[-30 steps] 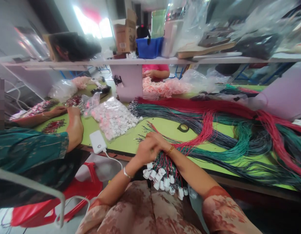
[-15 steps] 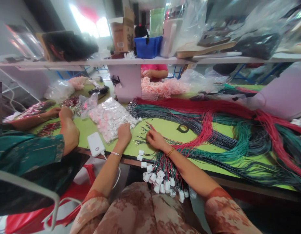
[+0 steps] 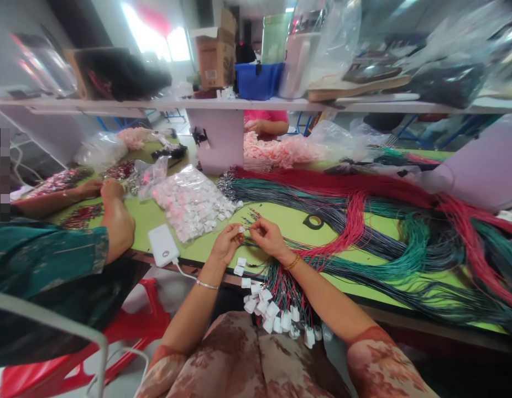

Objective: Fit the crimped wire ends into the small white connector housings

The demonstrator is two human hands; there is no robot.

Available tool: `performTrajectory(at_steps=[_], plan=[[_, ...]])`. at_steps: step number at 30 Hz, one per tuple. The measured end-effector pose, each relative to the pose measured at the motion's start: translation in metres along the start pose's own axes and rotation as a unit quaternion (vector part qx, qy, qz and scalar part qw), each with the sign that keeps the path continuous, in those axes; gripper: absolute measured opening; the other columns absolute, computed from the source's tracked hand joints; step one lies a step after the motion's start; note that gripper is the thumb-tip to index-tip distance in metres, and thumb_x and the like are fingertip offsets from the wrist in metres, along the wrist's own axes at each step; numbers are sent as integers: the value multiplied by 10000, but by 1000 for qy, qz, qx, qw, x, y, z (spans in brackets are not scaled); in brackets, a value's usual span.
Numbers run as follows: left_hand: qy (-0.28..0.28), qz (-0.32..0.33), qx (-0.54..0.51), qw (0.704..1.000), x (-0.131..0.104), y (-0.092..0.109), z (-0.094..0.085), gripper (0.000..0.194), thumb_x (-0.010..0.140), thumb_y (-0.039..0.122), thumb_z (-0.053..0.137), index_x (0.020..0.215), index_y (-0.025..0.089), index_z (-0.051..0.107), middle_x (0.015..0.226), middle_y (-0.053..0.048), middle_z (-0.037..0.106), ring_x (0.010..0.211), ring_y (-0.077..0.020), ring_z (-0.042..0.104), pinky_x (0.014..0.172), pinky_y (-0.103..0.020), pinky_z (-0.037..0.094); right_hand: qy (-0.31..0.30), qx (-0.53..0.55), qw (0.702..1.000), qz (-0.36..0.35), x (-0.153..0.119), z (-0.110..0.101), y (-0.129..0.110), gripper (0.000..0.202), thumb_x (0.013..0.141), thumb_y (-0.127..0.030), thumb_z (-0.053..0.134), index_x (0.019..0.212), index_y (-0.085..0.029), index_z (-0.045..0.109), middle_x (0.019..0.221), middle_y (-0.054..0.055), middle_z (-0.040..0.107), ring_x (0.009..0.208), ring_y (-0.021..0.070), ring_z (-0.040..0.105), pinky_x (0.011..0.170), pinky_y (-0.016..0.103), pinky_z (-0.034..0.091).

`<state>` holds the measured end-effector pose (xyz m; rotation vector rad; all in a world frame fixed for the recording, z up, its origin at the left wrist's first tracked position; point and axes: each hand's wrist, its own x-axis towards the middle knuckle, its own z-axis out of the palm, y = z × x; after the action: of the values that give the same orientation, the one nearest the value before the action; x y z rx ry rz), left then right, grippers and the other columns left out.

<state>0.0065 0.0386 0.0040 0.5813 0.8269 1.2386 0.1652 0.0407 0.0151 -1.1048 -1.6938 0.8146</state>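
My left hand (image 3: 228, 243) pinches a small white connector (image 3: 241, 229) between thumb and fingertips. Close beside it, my right hand (image 3: 267, 237) is closed on a thin wire whose tip points at the connector; the exact contact is too small to make out. Loose wire ends (image 3: 252, 214) with metal tips lie just behind my fingers on the green table. Below my right wrist, a bunch of red, green and black wires ending in white connectors (image 3: 272, 310) hangs over the table edge. A clear bag of white connectors (image 3: 193, 204) lies behind my left hand.
Long red wires (image 3: 322, 179), green wires (image 3: 416, 237) and black wires (image 3: 380, 237) spread over the right side. A tape roll (image 3: 313, 221) and a white power bank (image 3: 163, 245) lie nearby. A co-worker's arm (image 3: 117, 215) rests at left. A shelf (image 3: 156, 105) crosses above.
My left hand has come back from the bag of connectors, moving right and toward me to meet my right hand, with a white connector now in its fingers. My right hand has barely moved.
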Motion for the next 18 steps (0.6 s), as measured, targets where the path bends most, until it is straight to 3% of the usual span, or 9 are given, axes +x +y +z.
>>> performTrajectory(at_steps=[12,18], plan=[[11,4,0,1000,-2,-4,-6,269,633,240,821,805,120,654,748,-6,633,601,-58,543,574,-179,456,-48,-157,976,-142,-2,-7,0,65,786,-215,519,747,-178,556,697,28,567,637,138,481,632,258,383],[24,33,79,996,-8,-10,-1,327,604,308,845,782,118,646,646,14,603,561,-52,527,559,-176,425,-86,-189,968,-140,-2,-5,0,34,780,-195,522,766,-180,549,729,41,582,674,154,509,660,270,396]])
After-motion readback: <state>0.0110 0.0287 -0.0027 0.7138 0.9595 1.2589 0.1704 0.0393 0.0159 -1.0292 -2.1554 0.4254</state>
